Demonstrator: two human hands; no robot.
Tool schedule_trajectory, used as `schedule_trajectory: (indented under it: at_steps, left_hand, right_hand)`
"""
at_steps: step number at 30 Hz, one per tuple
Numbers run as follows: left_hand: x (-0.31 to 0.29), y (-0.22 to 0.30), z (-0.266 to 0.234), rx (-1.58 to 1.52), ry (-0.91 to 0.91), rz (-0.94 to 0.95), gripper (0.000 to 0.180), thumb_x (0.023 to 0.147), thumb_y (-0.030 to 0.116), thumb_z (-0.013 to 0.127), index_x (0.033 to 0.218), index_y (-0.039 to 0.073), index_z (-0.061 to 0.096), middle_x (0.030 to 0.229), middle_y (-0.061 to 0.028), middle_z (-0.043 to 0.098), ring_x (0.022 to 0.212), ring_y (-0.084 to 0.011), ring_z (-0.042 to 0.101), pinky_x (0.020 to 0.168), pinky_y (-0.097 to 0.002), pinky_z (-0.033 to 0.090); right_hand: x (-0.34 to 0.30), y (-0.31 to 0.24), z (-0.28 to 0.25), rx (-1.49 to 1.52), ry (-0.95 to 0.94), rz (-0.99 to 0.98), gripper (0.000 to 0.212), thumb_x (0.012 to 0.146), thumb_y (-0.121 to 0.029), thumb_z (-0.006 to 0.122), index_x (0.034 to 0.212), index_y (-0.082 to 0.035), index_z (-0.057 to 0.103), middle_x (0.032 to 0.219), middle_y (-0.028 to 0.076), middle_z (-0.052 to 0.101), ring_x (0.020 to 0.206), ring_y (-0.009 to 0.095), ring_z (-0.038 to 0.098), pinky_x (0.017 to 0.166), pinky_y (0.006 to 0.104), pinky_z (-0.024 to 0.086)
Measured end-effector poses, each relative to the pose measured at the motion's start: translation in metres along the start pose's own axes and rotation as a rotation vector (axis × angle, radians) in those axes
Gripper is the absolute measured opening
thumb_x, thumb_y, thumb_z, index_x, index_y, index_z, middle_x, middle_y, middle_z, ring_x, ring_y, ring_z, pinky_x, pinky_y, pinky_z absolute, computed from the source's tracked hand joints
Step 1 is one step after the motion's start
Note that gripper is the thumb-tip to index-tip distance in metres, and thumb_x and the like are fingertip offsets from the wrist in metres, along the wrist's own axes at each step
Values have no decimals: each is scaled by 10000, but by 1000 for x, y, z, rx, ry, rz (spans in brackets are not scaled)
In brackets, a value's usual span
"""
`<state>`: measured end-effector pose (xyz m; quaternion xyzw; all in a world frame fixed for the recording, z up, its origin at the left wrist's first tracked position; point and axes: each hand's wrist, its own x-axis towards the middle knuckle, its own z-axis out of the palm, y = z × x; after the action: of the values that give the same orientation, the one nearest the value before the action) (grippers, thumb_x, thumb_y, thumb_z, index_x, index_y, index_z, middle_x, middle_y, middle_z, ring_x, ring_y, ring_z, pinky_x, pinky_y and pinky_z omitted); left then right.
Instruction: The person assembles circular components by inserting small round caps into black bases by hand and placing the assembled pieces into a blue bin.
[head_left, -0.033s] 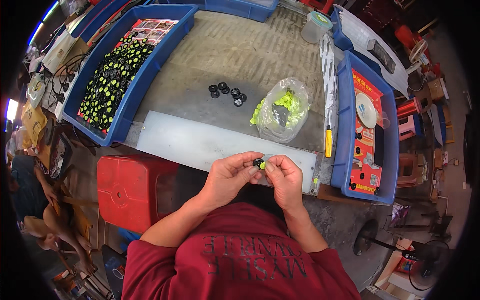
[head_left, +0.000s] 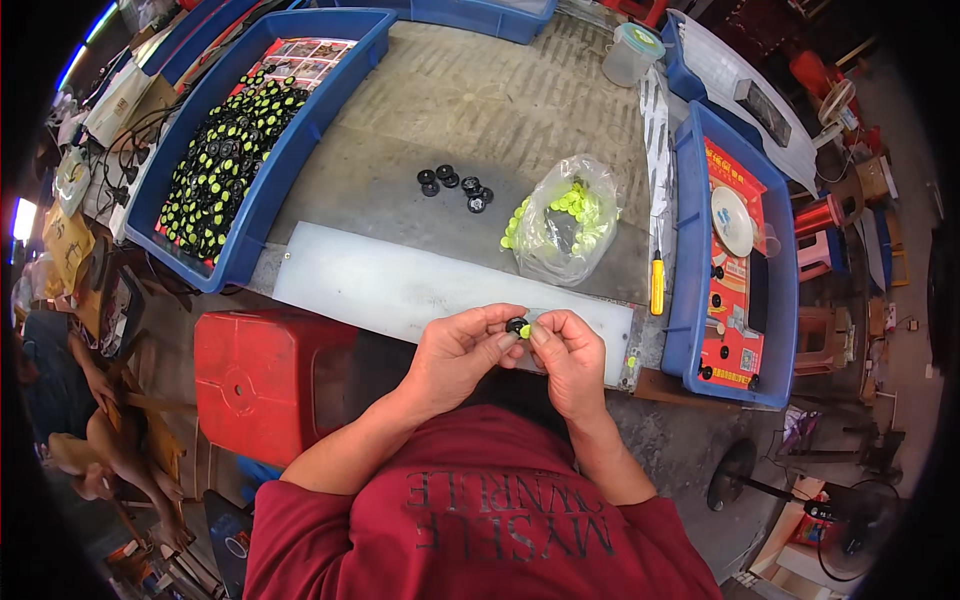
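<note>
Unmoved, both hands (head_left: 515, 345) pinch black-and-yellow part (head_left: 517, 327).

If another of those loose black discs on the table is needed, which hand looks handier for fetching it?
Probably the left hand: the black discs lie ahead, slightly to its side, while the right hand pinches the small black-and-yellow part and sits nearer the clear bag of yellow caps.
</note>
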<state>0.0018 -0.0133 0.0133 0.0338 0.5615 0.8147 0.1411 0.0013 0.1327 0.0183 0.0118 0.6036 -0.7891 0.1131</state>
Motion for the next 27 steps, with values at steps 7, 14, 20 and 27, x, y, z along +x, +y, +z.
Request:
schedule_trajectory:
  at_steps: [7, 14, 20, 27]
  left_hand:
    - [0, -3, 0, 43, 4, 3, 271, 799, -5, 511, 1066, -42, 483, 813, -70, 562, 726, -105, 548, 660, -212, 469]
    - [-1, -4, -1, 137, 1, 38, 258, 806, -10, 497, 1061, -45, 481, 812, -66, 559, 737, -99, 543, 662, -210, 467]
    - [-1, -6, 0, 75, 46, 12, 253, 809, -12, 492, 1060, -44, 482, 825, -60, 555, 742, -90, 536, 678, -209, 465]
    - [-2, -7, 1, 101, 25, 16, 262, 806, -28, 487, 1067, -42, 482, 875, -63, 552, 790, -93, 531, 705, -211, 459]
  right_hand:
    - [1, -2, 3, -16, 39, -13, 88, 802, -112, 538, 806, -32, 502, 642, -34, 463, 528, 17, 364, 463, 147, 285]
    - [0, -4, 2, -40, 2, -19, 77, 831, -80, 496, 813, -5, 496, 738, -14, 493, 658, 24, 419, 581, 161, 356]
    - [-1, -1, -1, -159, 38, -53, 73, 827, -72, 500, 813, -1, 502, 736, -26, 490, 647, 19, 402, 575, 154, 347]
    - [-1, -3, 3, -179, 31, -105, 67, 821, -51, 499, 809, 15, 504, 721, 7, 533, 650, 43, 482, 576, 171, 400]
